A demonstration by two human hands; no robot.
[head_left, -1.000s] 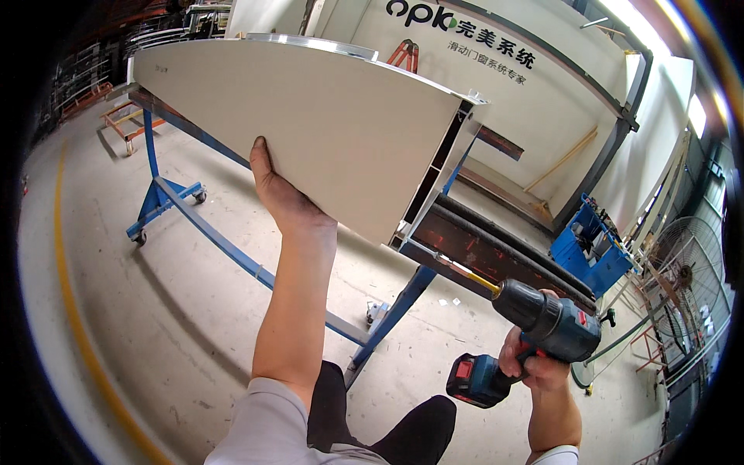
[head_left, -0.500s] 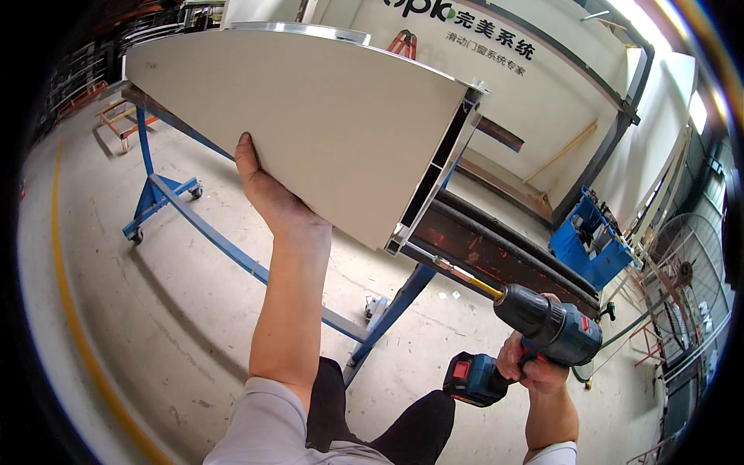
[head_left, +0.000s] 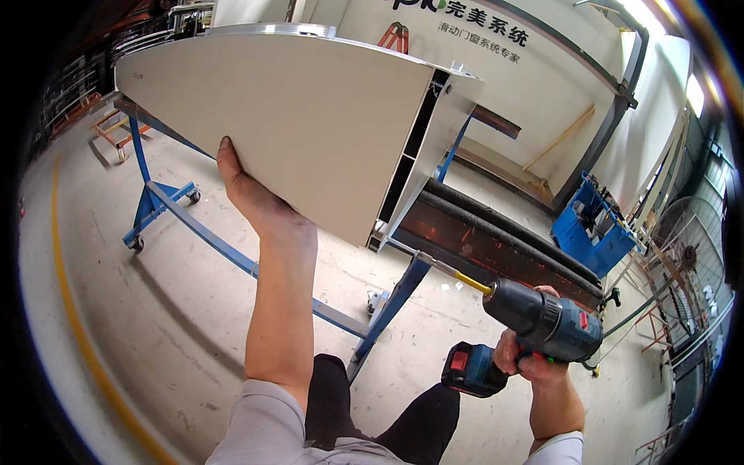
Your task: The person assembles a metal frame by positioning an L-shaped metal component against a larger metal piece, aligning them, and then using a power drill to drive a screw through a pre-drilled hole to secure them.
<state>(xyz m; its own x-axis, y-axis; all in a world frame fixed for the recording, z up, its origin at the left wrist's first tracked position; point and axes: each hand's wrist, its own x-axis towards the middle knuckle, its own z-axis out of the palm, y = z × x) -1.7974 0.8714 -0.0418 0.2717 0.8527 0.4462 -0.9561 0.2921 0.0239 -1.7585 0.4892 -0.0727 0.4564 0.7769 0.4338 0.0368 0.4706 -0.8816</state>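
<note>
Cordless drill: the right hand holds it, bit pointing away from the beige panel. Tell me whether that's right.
Wrong direction: in the head view, the right hand does hold the cordless drill, but its bit points toward the beige panel.

Panel (head_left: pixel 287 124) on stand (head_left: pixel 399 298), left of drill (head_left: pixel 542 322); crate (head_left: pixel 601 257) farther behind.

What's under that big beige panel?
Below the panel show parts of a blue stand and, at its lower edge, the left hand, its thumb on the face. The panel covers the other fingers and much of the stand's top.
</note>
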